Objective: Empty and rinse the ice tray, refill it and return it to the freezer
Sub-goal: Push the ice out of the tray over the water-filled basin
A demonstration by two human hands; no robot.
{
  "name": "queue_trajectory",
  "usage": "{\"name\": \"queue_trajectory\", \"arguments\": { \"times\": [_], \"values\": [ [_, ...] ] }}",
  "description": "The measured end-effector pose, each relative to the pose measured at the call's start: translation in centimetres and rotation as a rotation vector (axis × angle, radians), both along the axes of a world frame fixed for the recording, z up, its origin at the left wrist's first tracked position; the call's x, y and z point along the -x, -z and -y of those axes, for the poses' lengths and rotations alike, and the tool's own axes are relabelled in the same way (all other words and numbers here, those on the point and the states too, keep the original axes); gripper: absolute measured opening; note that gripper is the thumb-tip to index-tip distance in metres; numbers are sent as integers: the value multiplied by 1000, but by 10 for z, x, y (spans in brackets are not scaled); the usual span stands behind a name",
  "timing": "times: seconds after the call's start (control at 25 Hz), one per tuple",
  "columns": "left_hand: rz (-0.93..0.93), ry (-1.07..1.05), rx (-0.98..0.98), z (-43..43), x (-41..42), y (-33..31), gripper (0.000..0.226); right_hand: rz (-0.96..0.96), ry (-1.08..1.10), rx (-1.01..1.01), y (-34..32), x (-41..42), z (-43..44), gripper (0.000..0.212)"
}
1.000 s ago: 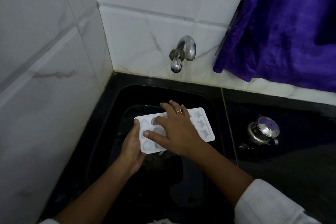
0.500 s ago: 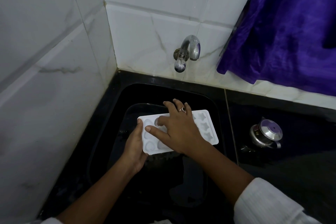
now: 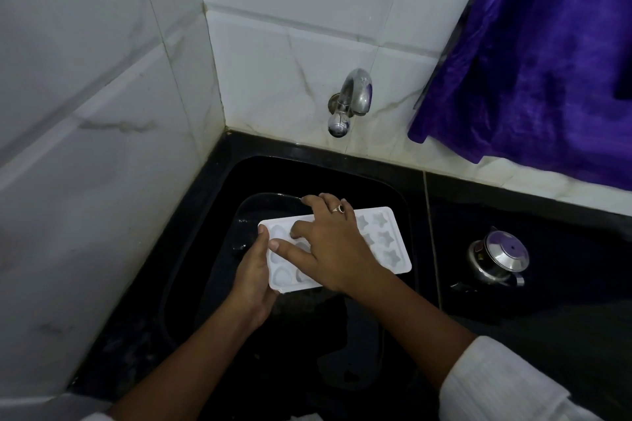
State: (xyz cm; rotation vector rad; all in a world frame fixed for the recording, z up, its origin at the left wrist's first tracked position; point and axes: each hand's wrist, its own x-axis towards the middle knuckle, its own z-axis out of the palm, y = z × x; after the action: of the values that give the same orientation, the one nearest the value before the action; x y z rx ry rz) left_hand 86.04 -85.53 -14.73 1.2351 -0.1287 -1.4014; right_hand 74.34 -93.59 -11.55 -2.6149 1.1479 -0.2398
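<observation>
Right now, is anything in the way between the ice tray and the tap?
Nothing visible is. The ice tray is over the black sink, the left hand gripping its left end and the right hand resting on top. The tap sits higher on the wall, open air between them.

White ice tray (image 3: pixel 386 243) — black sink (image 3: pixel 342 178)

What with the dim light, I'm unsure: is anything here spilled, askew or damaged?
Nothing stands out. The ice tray is roughly level over the sink, left hand holding its end, right hand resting on top; the tap is not running.
</observation>
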Motion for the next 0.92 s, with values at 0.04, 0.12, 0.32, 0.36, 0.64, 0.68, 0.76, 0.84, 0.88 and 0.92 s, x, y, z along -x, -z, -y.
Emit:
{"name": "queue_trajectory", "arguments": {
  "times": [0.04,0.12,0.32,0.36,0.64,0.68,0.76,0.84,0.88,0.92],
  "values": [
    [6,-1,-4,0,2,-2,61,6,-2,0,-1,3,0,75],
    [6,0,-8,-1,5,-4,61,23,-15,20,-2,9,0,71],
    [47,-17,4,-5,14,-4,60,69,-54,68,-2,14,2,67],
    [53,-27,-1,-6,17,-5,59,56,-55,58,-1,13,3,69],
    [30,-110,-4,-10,29,-1,60,17,-106,41,8,22,7,67],
    [27,-115,1,-11,30,0,61,13,-112,45,7,24,8,66],
    [26,-127,4,-12,35,-1,60,-19,-125,76,7,28,9,68],
    [24,-139,4,-13,40,1,58,-75,-151,120,7,32,9,74],
    [29,-144,1,-13,42,2,58,-92,-160,138,7,33,8,77],
    [36,-148,-2,-13,44,2,60,-99,-160,149,6,34,7,78]
  ]
}}
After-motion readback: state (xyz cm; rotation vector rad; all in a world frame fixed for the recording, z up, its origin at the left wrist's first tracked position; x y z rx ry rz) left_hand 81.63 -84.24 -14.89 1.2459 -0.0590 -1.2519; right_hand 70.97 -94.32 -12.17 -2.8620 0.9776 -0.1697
